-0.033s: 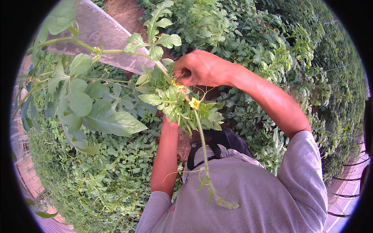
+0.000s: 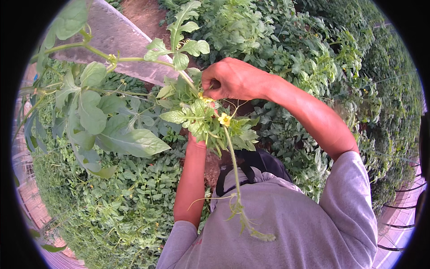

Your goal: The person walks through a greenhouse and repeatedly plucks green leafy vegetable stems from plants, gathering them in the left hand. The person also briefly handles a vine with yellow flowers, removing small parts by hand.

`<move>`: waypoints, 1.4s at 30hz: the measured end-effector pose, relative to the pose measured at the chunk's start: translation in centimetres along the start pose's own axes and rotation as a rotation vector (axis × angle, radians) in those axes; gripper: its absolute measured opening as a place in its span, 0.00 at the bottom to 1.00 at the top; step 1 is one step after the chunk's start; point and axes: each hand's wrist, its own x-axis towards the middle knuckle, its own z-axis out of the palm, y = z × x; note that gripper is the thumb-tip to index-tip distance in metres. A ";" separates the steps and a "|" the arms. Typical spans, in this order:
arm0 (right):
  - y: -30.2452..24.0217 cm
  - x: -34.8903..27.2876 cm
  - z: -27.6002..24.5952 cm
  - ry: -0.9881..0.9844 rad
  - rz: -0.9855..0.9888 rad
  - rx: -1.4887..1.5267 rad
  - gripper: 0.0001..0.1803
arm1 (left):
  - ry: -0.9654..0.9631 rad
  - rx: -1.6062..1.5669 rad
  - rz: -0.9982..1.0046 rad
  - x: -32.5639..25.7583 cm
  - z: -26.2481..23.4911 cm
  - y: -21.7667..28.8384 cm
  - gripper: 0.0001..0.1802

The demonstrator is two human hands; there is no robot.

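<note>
A watermelon vine (image 2: 231,154) with lobed leaves crosses from the upper left, and its hairy tip hangs down in front of my shirt. My left hand (image 2: 197,139) comes up beneath a leafy bunch of it; leaves cover most of the fingers, which appear closed round the vine. From the right reaches my right hand (image 2: 222,80), its thumb and fingertips pinched together at a yellow flower (image 2: 206,97) on top of the bunch. The exact grip is partly hidden. Just below and to the right, a second, open yellow flower (image 2: 224,119) shows beside the stem.
Large grey-green leaves (image 2: 92,112) hang close on the left. A pale grey slab-like surface (image 2: 117,36) slants across the upper left beside bare brown soil (image 2: 142,13). Dense rows of plants (image 2: 322,58) grow on both sides, with thin strings running among those on the right.
</note>
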 end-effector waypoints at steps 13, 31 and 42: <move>-1.2 -0.3 -1.5 -0.067 0.049 0.226 0.09 | -0.083 0.004 0.003 -0.1 -0.6 0.2 0.21; -5.0 -1.2 -4.1 0.318 -0.099 -0.308 0.11 | -0.018 -0.120 -0.106 -0.7 0.2 0.3 0.25; -9.8 9.1 -6.1 0.388 -0.129 0.685 0.14 | 0.033 0.064 0.055 -1.0 -2.4 -0.5 0.21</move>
